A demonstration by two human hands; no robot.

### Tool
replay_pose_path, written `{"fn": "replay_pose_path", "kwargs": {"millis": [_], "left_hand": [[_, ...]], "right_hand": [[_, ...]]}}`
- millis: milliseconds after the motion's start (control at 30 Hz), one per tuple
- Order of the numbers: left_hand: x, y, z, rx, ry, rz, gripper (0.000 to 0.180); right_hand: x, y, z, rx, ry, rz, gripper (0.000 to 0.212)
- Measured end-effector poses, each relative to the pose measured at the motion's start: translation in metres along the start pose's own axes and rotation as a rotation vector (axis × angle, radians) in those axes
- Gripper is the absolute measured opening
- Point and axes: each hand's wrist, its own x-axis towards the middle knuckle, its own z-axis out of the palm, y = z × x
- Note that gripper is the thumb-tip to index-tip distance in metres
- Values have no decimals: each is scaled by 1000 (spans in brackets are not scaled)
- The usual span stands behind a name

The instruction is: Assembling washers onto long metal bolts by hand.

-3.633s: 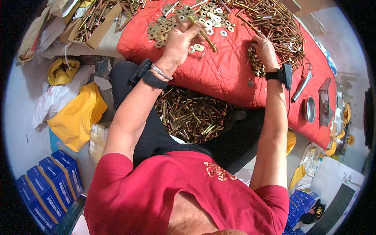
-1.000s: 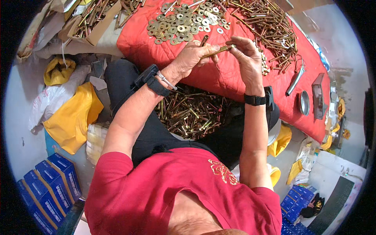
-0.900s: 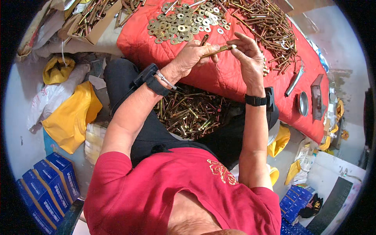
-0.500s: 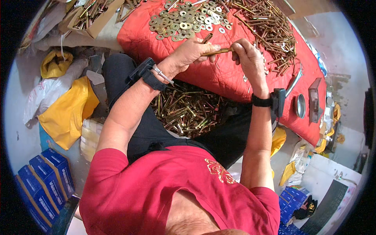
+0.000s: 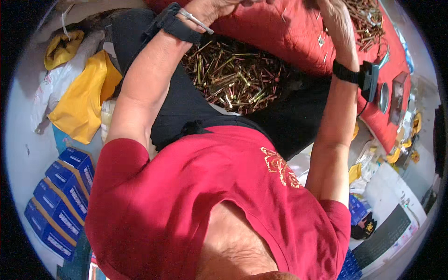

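Observation:
My left hand (image 5: 214,9) reaches to the top edge of the picture, over the red quilted cloth (image 5: 268,35). Its fingers are mostly cut off, so what they hold is hidden. Farther right, my right hand (image 5: 337,21) is also above the cloth, its fingers beyond the top edge. Beside it on the cloth lies a heap of brassy metal tubes (image 5: 367,25). Between my legs sits a large pile of brassy bolts (image 5: 238,84). A small metal piece (image 5: 321,41) rests on the cloth near my right wrist.
A round metal dish (image 5: 383,98) and a clear box (image 5: 396,99) are at the cloth's right side. Yellow bags (image 5: 84,100) and a white plastic bag (image 5: 60,77) lie at left, above blue boxes (image 5: 60,205). More blue boxes (image 5: 358,209) stand lower right.
The view has tipped back, so the scene sits higher and the washers have left the picture. My hands are farther apart; the tubes seen in my left hand are out of sight.

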Motion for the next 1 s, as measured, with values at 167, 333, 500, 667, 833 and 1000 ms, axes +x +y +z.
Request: {"fn": "replay_pose_path", "kwargs": {"millis": [167, 333, 500, 667, 833, 1000], "left_hand": [[-1, -6, 2, 15, 55, -76, 19], [5, -7, 6, -50, 49, -92, 20], [6, -5, 3, -94, 59, -98, 20], [12, -20, -10, 92, 73, -58, 25], [4, -17, -3, 50, 13, -74, 21], [7, -15, -6, -23, 9, -108, 20]], "right_hand": [[-3, -23, 38, 18, 319, -334, 19], [4, -13, 32, -508, 511, -803, 16], [-7, -37, 23, -135, 325, -236, 27], [-2, -21, 32, -8, 388, -217, 19], [-3, -18, 26, 112, 257, -9, 25], [-7, -21, 37, 101, 371, -232, 21]]}}
